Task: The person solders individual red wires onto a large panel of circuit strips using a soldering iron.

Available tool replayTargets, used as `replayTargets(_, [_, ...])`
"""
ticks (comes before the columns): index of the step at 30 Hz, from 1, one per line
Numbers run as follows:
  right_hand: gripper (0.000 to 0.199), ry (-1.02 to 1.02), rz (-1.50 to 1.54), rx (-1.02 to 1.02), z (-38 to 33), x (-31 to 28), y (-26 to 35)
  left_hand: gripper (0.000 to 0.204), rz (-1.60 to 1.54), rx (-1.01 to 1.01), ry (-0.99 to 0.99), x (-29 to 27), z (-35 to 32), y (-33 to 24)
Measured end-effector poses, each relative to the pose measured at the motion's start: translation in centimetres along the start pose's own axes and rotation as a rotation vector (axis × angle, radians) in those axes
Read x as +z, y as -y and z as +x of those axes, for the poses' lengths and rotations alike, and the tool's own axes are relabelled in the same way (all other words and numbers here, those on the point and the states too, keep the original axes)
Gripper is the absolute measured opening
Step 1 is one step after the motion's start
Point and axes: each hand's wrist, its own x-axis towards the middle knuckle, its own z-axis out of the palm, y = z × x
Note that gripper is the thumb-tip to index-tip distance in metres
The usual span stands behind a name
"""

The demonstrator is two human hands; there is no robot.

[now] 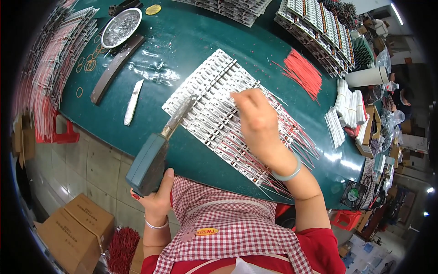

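My left hand (159, 196) is wrapped round a dark green soldering gun (148, 157). The gun's metal barrel slants up to the right, its tip over a white panel (194, 84) of small repeated parts. Above the middle of that panel is my right hand (259, 121), thumb and fingers pinched together. What they hold, if anything, is too small to make out. Rows of thin red and white wires (292, 132) lie across the panel and stick out past its right side.
Loose red wires (301, 73) lie to the right, with white wire bundles (349, 107) beyond them. Stacked panels (319, 34) stand at the far right, more (59, 64) at the left. A metal bowl (104, 38), a dark curved bar (116, 68) and a whitish stick (133, 103) lie left.
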Motion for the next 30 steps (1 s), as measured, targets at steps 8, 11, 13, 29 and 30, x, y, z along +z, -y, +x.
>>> replayTargets(8, [0.017,0.080,-0.002,0.228,3.0,0.2,-5.0,0.035,-0.013,-0.032,0.005,0.4,0.1,0.0])
replayTargets(11, [0.013,0.124,0.057,0.233,3.8,1.3,-5.5,0.035,0.008,0.006,0.029,0.4,0.1,0.2])
replayTargets(13, [0.009,0.103,0.032,0.236,4.1,1.9,-5.9,0.035,0.011,0.008,0.005,0.5,0.2,0.2])
replayTargets(29, [0.009,-0.084,-0.632,0.394,-6.0,-14.1,-13.1,0.045,-0.403,-0.209,-0.073,2.1,4.4,-1.4])
replayTargets(30, [0.009,-0.054,-0.637,0.459,-7.9,-14.5,-14.3,0.039,-0.435,-0.207,-0.032,2.1,5.3,-1.5])
